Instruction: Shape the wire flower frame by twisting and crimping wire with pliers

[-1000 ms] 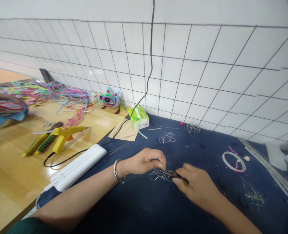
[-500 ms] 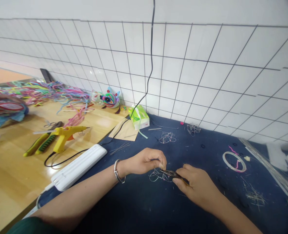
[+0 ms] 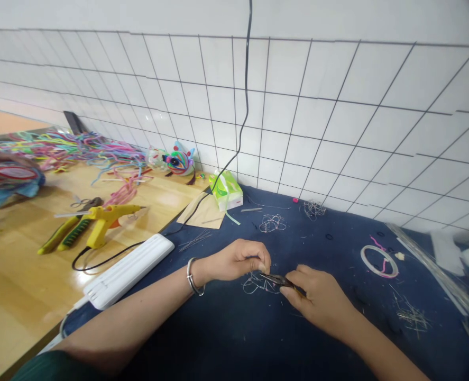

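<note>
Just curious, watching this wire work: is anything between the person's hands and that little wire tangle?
Nothing visible. The left hand pinches the wire tangle directly, and the pliers in the right hand reach its edge over bare blue cloth.

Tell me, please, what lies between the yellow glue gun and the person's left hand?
In the head view, a white power strip lies between the yellow glue gun and the left hand.

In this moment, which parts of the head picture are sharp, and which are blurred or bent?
Head view: the left hand, the right hand and the thin tangled silver wire are fairly sharp; the white tiled wall bows from lens distortion; the right edge smears; light is even, shadows soft.
</note>
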### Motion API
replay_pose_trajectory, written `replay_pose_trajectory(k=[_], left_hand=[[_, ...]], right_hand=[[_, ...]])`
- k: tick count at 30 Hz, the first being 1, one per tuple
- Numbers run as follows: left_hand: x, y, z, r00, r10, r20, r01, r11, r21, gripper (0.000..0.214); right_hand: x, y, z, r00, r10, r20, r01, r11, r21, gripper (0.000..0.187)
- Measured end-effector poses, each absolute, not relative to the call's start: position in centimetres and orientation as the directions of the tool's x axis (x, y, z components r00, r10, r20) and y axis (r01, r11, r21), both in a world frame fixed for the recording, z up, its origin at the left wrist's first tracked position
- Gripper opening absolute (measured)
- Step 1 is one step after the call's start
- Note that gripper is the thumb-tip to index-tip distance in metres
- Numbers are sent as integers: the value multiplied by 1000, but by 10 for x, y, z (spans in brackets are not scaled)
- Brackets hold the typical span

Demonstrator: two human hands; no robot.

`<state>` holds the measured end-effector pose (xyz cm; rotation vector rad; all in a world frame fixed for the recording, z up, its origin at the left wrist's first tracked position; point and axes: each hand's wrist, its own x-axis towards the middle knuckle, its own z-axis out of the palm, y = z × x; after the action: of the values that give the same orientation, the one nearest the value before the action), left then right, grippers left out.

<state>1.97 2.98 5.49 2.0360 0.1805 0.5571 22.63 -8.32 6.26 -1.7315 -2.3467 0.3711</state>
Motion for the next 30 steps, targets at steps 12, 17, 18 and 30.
replay_pose_trajectory(k=[12, 17, 18, 30], left_hand=[[19, 37, 49, 784, 527, 328, -165, -332, 929, 17], [21, 32, 52, 798, 528, 291, -166, -272, 948, 15], [21, 31, 53, 800, 527, 286, -170, -259, 951, 15], [25, 30, 49, 806, 535, 254, -185, -180, 966, 14]], right_hand=[[263, -56, 42, -169, 974, 149, 892, 215, -397, 26], [279, -47, 17, -128, 964, 232, 962, 178, -209, 29], [279, -47, 14, -128, 963, 237, 965, 177, -195, 29], [260, -55, 23, -213, 935, 284, 908, 297, -296, 25]])
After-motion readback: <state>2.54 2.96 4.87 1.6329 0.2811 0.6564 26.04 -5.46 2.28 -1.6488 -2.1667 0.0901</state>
